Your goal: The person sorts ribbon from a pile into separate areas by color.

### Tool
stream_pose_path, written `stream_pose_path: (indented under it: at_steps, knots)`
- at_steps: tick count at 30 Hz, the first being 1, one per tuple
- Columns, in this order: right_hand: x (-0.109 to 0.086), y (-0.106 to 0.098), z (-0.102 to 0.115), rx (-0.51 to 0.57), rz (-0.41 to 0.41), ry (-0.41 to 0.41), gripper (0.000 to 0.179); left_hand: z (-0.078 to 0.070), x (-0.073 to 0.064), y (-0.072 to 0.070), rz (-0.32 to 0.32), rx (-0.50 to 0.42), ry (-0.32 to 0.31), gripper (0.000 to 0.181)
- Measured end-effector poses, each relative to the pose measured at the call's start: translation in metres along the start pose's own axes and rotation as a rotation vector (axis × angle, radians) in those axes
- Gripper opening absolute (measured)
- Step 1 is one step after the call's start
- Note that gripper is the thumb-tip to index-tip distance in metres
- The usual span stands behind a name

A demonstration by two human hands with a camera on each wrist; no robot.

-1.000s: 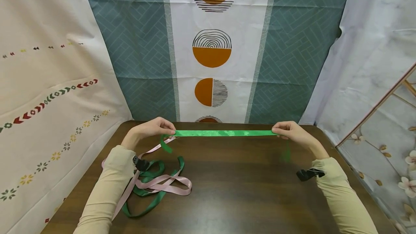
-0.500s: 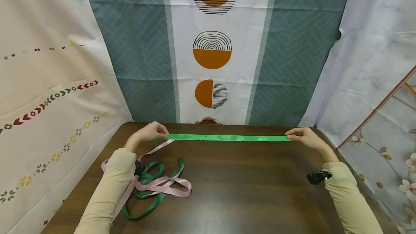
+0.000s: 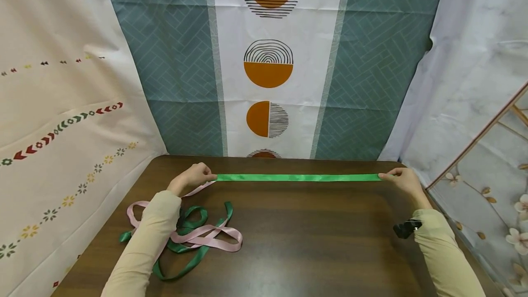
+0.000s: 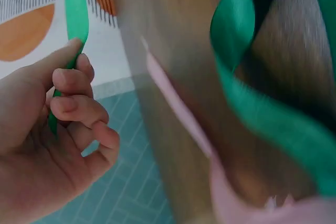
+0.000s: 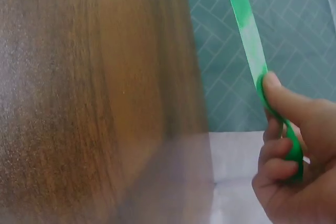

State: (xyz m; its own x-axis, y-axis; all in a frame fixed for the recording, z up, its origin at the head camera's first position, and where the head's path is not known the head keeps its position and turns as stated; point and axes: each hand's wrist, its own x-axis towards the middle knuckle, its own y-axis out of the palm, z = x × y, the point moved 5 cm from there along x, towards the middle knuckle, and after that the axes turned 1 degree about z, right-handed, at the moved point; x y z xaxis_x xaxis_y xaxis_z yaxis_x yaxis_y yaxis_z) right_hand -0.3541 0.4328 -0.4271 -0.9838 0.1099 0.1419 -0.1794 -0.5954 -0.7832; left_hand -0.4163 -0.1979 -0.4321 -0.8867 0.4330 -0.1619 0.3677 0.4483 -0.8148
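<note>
A bright green satin ribbon (image 3: 297, 178) is stretched straight and level across the far part of the table. My left hand (image 3: 193, 177) pinches it near one end between thumb and forefinger; in the left wrist view its tail runs down into the palm under curled fingers (image 4: 79, 107). At the other end my right hand (image 3: 406, 181) pinches the ribbon the same way. The right wrist view shows the short tail (image 5: 295, 156) tucked among that hand's fingers.
On the table (image 3: 313, 242), a dark green ribbon (image 3: 194, 260) and a pink ribbon (image 3: 227, 242) lie loosely tangled at the left, partly under the left forearm. Patterned cloths (image 3: 185, 58) hang behind and at both sides.
My hands have moved apart, mainly the right hand outward to the right, so a longer stretch of green ribbon shows between them. Both hands have also come slightly lower and nearer.
</note>
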Motion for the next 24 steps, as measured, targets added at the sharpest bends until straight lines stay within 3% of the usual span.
stream_pose_path:
  at_steps: [3,6,9,11,16,19,24]
  knots:
    - [-0.001,-0.005,-0.01,-0.007,-0.072,0.054,0.047,0.001,0.008,0.009,0.016,-0.133,0.018,0.032]
    - [-0.001,-0.008,-0.021,-0.009,-0.106,0.105,0.042,0.006,0.016,0.019,0.075,-0.32,0.002,0.031]
    - [-0.001,-0.008,-0.031,-0.006,-0.121,0.153,0.035,0.01,0.022,0.029,0.131,-0.455,-0.005,0.034]
    - [0.0,-0.007,-0.037,0.054,-0.102,0.183,0.033,0.012,0.026,0.032,0.132,-0.511,0.002,0.036]
    - [0.0,0.0,-0.041,0.3,0.008,0.245,0.036,0.023,0.034,0.032,0.036,-0.486,-0.042,0.041]
    - [-0.001,0.005,-0.042,0.378,0.039,0.254,0.037,0.032,0.033,0.027,-0.029,-0.415,-0.098,0.041]
    - [0.003,0.014,-0.046,0.329,0.007,0.271,0.032,0.043,0.029,0.019,-0.21,-0.239,-0.205,0.037]
